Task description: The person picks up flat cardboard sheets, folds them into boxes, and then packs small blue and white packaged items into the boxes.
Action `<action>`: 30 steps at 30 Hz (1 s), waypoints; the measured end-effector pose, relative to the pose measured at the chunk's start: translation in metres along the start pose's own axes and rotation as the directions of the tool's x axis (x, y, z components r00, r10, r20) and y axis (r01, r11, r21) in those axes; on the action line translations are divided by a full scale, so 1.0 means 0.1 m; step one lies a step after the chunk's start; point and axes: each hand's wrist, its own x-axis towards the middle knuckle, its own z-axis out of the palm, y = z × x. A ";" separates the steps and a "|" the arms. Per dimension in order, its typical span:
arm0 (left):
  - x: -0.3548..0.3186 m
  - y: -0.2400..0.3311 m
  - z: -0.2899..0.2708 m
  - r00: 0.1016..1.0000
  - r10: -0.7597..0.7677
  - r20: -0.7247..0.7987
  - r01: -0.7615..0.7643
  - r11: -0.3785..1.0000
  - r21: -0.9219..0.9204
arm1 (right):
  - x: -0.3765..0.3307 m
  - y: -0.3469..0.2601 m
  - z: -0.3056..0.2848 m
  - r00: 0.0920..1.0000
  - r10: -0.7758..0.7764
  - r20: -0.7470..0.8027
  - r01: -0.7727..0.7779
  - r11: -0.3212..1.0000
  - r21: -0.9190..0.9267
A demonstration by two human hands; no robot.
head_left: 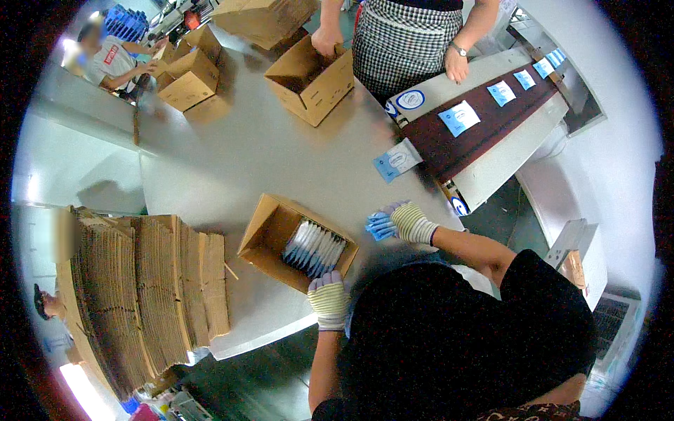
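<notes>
In front of me an open cardboard box (261, 228) stands on the grey table, turned at an angle. A row of blue-and-white packets (314, 249) stands on edge inside it, packed against one end, and the other end shows bare cardboard. My left hand (328, 300), in a striped knit glove, grips the box's near edge with its fingers over the rim. To the right of the box, my gloved right hand (413, 222) is closed around several blue packets (379, 226) just above or on the table; I cannot tell which.
A dark conveyor belt (484, 119) at the right carries several blue-and-white packets; a loose packet (397, 161) lies at its end. Flattened cardboard boxes (140, 288) are stacked at left. Across the table, a person's hand (327, 41) touches another open box (309, 88); another person handles boxes far left.
</notes>
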 end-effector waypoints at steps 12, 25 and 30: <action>-0.24 0.16 0.29 0.986 -0.127 -0.103 0.095 0.958 -0.269 | -0.31 -1.10 -1.55 0.058 -0.732 -0.679 0.848 0.395 -0.354; -0.22 0.05 -0.01 0.997 -0.041 -0.062 0.044 0.998 0.033 | 1.06 -2.02 -1.05 0.683 -0.634 -0.363 0.485 0.765 -0.423; -0.15 -0.22 -0.08 0.999 -0.019 -0.027 0.018 0.998 -0.054 | 0.40 -1.59 -0.86 0.671 -0.706 -0.226 0.715 0.697 -0.051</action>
